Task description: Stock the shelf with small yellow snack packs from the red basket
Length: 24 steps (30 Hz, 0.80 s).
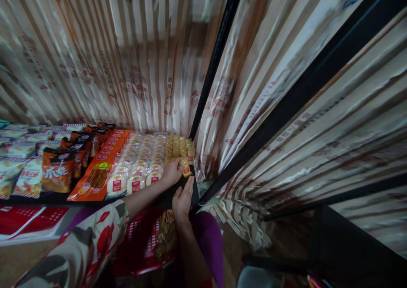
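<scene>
My left hand [172,172] is closed on a small yellow snack packet [185,168] with a red label, at the front of the yellow rows. Just below it my right hand [182,201] has its fingers stretched out, with their tips close to the packet; I cannot tell if they touch it. Behind the left hand stand rows of similar yellow packets [178,144]. Left of these are rows of round pale cakes [136,180] in clear wrappers with red labels. Under my forearms is a red basket [140,241] holding more gold-coloured packets [167,233].
Orange flat snack packs [98,175], orange-black bags [57,171] and white bags [28,175] fill the dark shelf [168,197] to the left. Pleated curtains [143,59] hang behind. Dark posts [219,59] rise at the shelf's corner. A purple stool [210,241] is below.
</scene>
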Available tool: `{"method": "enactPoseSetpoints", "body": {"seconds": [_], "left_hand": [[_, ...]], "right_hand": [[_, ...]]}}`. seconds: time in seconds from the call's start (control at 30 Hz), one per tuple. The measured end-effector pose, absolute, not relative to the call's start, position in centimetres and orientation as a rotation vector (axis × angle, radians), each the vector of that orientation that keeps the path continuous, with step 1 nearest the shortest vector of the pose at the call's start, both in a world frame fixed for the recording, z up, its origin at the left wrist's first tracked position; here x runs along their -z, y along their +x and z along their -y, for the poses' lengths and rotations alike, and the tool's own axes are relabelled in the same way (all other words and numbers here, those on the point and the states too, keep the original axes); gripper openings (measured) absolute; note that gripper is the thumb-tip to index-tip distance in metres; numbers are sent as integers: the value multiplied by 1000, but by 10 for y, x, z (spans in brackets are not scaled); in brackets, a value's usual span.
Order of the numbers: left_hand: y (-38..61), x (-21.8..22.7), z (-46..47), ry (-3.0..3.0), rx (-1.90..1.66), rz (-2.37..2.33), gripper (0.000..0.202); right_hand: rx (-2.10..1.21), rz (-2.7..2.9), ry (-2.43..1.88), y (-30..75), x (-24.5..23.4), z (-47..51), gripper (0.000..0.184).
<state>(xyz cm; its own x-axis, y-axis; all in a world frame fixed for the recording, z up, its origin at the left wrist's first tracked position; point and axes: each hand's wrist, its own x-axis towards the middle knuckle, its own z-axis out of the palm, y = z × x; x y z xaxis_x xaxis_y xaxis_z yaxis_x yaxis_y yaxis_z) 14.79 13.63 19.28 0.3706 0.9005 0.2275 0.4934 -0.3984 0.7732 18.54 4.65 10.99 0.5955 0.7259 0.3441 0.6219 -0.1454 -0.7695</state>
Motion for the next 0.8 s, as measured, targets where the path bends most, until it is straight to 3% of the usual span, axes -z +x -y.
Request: {"method": "enactPoseSetpoints", "body": {"seconds": [0.33, 0.8], "left_hand": [[171, -217, -157, 2187, -746, -1188, 36], [197, -210, -175, 2243, -722, -1154, 32]], "right_hand": [[-100, 1281, -1887, 192, -107, -69, 59], [-101, 1349, -1922, 202, -103, -75, 55]]}}
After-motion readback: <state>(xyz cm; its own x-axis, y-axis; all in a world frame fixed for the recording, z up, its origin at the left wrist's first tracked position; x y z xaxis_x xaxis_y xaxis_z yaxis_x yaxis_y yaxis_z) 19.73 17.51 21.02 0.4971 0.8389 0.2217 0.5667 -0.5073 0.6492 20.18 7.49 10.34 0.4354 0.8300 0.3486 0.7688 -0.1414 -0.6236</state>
